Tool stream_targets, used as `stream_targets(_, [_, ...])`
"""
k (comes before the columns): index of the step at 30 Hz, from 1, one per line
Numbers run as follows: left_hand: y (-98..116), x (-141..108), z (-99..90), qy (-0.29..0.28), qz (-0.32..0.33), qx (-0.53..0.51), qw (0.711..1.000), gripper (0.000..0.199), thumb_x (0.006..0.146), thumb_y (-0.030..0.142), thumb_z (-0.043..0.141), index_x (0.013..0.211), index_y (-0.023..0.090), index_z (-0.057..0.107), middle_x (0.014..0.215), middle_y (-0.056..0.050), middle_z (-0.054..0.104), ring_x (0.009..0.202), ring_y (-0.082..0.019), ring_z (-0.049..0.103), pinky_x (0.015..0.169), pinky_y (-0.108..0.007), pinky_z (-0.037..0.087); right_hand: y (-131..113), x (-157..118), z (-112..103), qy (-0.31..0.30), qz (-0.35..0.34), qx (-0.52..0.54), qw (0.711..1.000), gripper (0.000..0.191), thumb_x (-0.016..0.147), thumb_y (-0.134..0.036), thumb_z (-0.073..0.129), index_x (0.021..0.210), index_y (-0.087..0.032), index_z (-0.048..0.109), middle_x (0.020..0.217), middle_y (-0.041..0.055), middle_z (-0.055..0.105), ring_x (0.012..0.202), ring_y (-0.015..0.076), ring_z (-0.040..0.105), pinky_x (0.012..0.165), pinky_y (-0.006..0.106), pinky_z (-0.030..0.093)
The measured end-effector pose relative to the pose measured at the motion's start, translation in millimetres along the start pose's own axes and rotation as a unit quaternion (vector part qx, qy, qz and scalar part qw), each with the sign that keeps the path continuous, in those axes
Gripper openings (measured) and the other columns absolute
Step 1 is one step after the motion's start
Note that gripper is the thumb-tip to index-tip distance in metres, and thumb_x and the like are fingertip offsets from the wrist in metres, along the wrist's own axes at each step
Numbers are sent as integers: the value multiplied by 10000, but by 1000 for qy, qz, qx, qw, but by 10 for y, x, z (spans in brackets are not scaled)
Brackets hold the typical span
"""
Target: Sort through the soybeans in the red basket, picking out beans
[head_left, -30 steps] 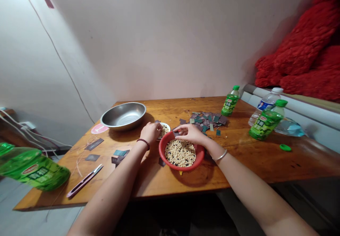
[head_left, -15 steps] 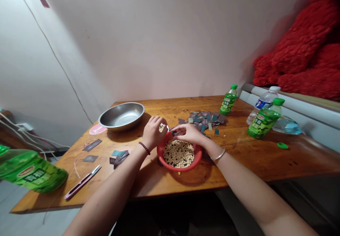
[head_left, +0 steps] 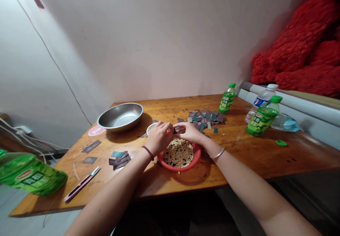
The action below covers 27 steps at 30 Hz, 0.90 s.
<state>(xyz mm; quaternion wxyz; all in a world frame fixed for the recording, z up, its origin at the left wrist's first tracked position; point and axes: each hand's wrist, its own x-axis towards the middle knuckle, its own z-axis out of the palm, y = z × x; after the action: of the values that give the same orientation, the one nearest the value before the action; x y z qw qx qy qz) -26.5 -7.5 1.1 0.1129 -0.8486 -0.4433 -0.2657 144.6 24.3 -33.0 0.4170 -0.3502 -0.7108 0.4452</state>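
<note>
A red basket (head_left: 197, 159) holds many small round beads (head_left: 178, 153), mostly cream with some black. Above its far rim, my right hand (head_left: 189, 132) grips a small dark pouch-like piece (head_left: 174, 131) between curled fingers. My left hand (head_left: 160, 135) meets it from the other side, fingers pinched together at the piece. What the left fingertips hold is hidden. Behind that hand stands a small white bowl (head_left: 149, 127), mostly covered. A pile of dark brown and green flat pieces (head_left: 205, 118) lies beyond the right hand.
A steel basin (head_left: 120, 117) sits at the back left. On the left are a few flat pieces (head_left: 120, 161), a pink-handled craft knife (head_left: 82, 184) and a large green bottle (head_left: 32, 174). Two green bottles (head_left: 262, 119), a clear bottle (head_left: 261, 99) and a green cap (head_left: 281, 143) are at right.
My left hand has moved from over the white bowl toward my right hand, and its fingers now meet the dark piece. More of the bowl shows. The right hand stays almost in place.
</note>
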Motion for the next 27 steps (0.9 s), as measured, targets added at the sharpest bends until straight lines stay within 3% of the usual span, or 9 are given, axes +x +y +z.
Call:
stream_targets(5, [-16,-3,15,-7,0,36,999,93,825,305,521,826,218,553,786,-20,616,823,-172,492,692,-263,385,-16,-21,-18,0,8,-6,1000,683,626,-162,706,1268,-157,471,811,59,696,782,174,660,730,306,526])
stream_targets(8, [-23,-5,31,-12,20,51,998,91,835,296,512,841,215,554,792,-20,627,813,-174,489,691,-268,381,-21,-28,-23,9,16,-23,1000,744,630,-144,704,1311,-168,406,803,54,693,763,165,657,718,294,522])
stream_targets(17, [-42,-10,40,-13,-4,37,999,157,873,330,459,909,240,582,822,-16,642,855,-157,512,653,-238,390,-18,-16,-16,10,28,-23,999,637,643,-144,693,1246,-135,488,841,88,701,791,190,662,709,297,524])
stream_targets(23, [-22,-21,19,12,-25,36,999,191,884,347,431,906,241,589,812,-18,647,856,-155,523,632,-231,378,-7,8,-1,21,44,-22,999,308,644,-144,681,950,-114,656,910,103,698,835,199,662,770,330,531])
stream_targets(27, [-14,-29,21,30,-26,33,999,184,882,335,437,853,252,599,791,-5,654,847,-161,518,625,-236,363,-50,4,5,19,48,-26,998,271,652,-186,689,910,-106,665,905,114,699,836,205,663,782,341,530])
